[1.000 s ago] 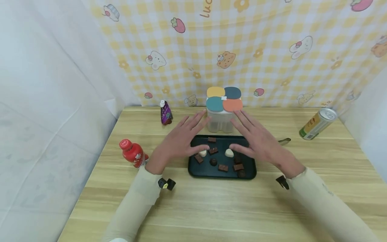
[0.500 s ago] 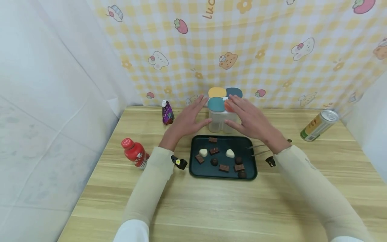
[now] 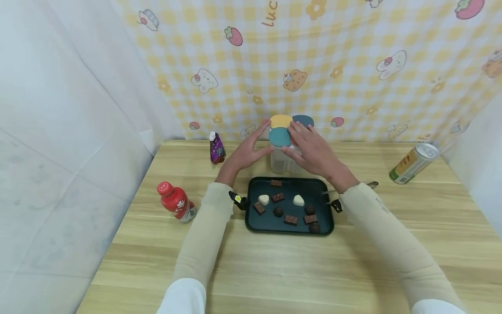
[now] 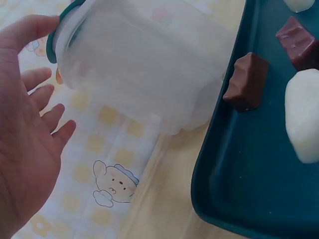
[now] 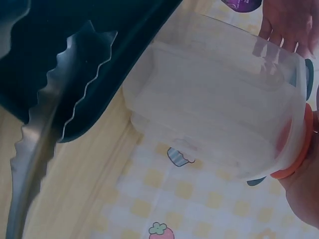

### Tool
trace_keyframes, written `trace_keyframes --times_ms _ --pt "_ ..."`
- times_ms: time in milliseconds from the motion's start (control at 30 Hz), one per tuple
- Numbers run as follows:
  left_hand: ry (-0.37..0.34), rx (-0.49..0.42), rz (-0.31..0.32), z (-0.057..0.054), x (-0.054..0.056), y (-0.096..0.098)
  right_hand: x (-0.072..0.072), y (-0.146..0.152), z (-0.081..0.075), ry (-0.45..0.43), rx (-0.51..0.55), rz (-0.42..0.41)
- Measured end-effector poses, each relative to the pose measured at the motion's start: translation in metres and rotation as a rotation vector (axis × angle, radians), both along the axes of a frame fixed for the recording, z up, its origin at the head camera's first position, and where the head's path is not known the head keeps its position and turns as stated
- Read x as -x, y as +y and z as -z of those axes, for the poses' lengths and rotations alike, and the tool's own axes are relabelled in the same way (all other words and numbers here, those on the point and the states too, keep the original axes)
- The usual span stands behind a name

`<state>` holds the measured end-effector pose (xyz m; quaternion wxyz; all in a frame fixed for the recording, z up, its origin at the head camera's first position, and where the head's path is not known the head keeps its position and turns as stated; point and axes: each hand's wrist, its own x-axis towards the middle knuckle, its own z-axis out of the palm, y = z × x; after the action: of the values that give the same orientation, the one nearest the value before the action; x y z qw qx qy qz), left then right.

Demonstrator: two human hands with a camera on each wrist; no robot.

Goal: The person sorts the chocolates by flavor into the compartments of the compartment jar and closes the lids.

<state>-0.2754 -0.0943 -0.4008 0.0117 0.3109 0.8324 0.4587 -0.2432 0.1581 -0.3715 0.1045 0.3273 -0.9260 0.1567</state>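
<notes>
A clear storage container (image 3: 279, 162) with a lid in four colours (image 3: 279, 136) stands upright behind the tray. My left hand (image 3: 245, 153) is at its left side, fingers straight and thumb at the lid's near edge. In the left wrist view, that thumb meets the green lid rim (image 4: 52, 44), while the other fingers spread beside it. My right hand (image 3: 312, 150) lies over the lid's right part with extended fingers, covering most of the orange section (image 5: 300, 149). In front is a dark green tray (image 3: 270, 227) with several brown chocolates (image 3: 290, 220) and two white ones (image 3: 298, 200).
Metal serrated tongs (image 5: 45, 114) lie across the tray's right edge, partly under my right forearm. A red bottle (image 3: 177, 202) and a purple pouch (image 3: 217, 149) stand on the left. A can (image 3: 414, 163) stands far right. A checked cloth (image 3: 337, 52) hangs behind.
Both hands have moved forward from above the tray to the container. The right hand has come down over the lid; the left has closed in on its side. The container stays in place.
</notes>
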Motion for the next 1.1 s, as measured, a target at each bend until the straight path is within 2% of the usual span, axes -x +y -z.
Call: trace_keyframes --times_ms 200,400,567,800,1100 --pt "0.011 -0.074 0.046 -0.001 0.003 -0.003 0.002 -0.002 0.003 0.031 -0.001 0.002" --pt "0.035 -0.059 0.067 0.005 0.009 -0.001 0.004 -0.001 0.007 0.093 0.02 -0.022" --pt "0.052 -0.027 0.05 0.01 0.013 -0.002 0.007 -0.001 0.011 0.157 0.032 -0.031" --pt "0.091 0.037 0.002 0.011 0.015 -0.004 0.009 -0.002 0.018 0.295 0.073 -0.08" --pt "0.108 0.02 0.003 0.018 0.017 0.001 0.009 -0.002 0.021 0.316 0.091 -0.068"
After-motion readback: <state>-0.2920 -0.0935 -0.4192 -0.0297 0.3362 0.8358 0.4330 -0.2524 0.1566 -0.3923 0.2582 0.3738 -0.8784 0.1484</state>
